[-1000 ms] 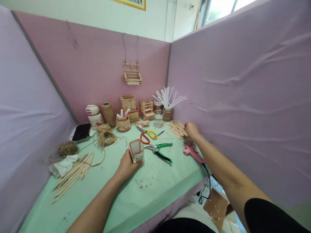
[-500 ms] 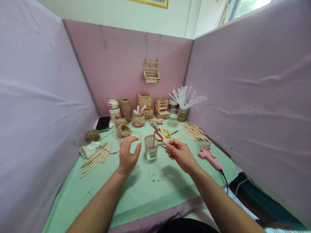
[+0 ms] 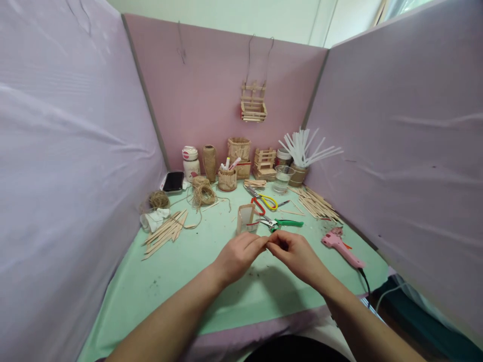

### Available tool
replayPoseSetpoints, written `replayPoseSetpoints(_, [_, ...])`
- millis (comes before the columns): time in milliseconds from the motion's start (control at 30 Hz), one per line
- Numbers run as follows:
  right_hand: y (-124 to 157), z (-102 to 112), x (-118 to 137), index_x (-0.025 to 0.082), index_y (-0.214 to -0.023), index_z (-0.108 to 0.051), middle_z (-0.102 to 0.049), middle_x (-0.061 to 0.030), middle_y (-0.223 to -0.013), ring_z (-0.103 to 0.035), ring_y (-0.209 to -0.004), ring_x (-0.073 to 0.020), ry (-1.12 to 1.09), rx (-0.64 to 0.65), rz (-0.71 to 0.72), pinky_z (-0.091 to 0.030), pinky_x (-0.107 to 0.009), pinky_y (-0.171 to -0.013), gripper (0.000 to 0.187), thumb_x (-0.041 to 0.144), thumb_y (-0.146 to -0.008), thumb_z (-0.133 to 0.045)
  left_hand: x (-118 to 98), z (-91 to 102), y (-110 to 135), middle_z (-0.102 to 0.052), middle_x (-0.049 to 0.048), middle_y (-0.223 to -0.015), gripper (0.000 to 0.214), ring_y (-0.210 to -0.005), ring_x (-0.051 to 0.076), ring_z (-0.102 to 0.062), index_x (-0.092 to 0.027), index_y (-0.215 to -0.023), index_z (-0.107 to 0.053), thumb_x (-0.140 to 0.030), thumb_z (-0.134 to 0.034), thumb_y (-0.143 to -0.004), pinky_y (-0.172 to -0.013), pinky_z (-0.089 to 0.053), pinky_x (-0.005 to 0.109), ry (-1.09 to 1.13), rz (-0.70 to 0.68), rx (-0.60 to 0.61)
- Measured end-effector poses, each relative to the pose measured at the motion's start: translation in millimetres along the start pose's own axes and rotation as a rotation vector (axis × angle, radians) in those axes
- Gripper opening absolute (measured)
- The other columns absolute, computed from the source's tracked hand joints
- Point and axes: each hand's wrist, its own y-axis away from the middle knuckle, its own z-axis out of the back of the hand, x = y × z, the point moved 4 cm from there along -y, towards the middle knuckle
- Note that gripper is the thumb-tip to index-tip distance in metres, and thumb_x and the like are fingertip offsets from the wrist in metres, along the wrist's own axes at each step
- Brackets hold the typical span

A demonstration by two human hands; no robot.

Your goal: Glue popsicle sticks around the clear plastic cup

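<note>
My left hand [image 3: 239,256] and my right hand [image 3: 298,254] meet fingertip to fingertip low over the green table [image 3: 188,281]. Both are closed in a pinch on a thin wooden stick, which the fingers almost wholly hide. Just behind them stands a small cup clad in wooden sticks [image 3: 247,219] with a red band around it, touched by neither hand. Green-handled pliers [image 3: 283,223] lie right behind my right hand.
Red and yellow scissors [image 3: 264,201], a pink glue gun [image 3: 341,245] with its cord, stick piles at right [image 3: 317,203] and left [image 3: 166,232], twine [image 3: 203,192], a phone [image 3: 173,181]. Jars, a glass [image 3: 282,179] and white straws [image 3: 307,148] line the back wall. Pink partitions enclose three sides.
My right hand came back from the stick pile at right holding a stick. My left hand let go of the cup and closed on the stick with the right hand.
</note>
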Motion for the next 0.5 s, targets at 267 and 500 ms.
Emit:
replayPoseSetpoints(267, [-2.5, -4.2, -7.5, 0.021, -0.097, -0.059, -0.059, 0.001, -0.077, -0.055, -0.069, -0.0138, -0.297, 0.015, -0.024, -0.046, -0.026, -0.062, 0.036, 0.043, -0.073, -0.073, 7.9, -2.5, -2.0, -0.072, 0.0061, -0.086, 0.029, -0.073, 0.016, -0.064, -0.02, -0.111, -0.069, -0.024, -0.065, -0.083, -0.071, -0.053, 0.028, 0.449, 0.398, -0.134])
replayPoseSetpoints(500, [2.0, -7.0, -8.5, 0.022, -0.085, -0.066, -0.067, -0.0009, -0.081, -0.059, -0.074, -0.0161, -0.116, 0.019, -0.004, -0.047, -0.027, -0.065, 0.019, 0.038, -0.075, -0.07, 24.4, -5.8, -0.9, -0.072, 0.0048, -0.086, 0.021, -0.073, 0.013, -0.062, -0.016, -0.086, -0.074, -0.032, -0.078, -0.071, -0.07, -0.051, 0.025, 1.094, 0.781, -0.307])
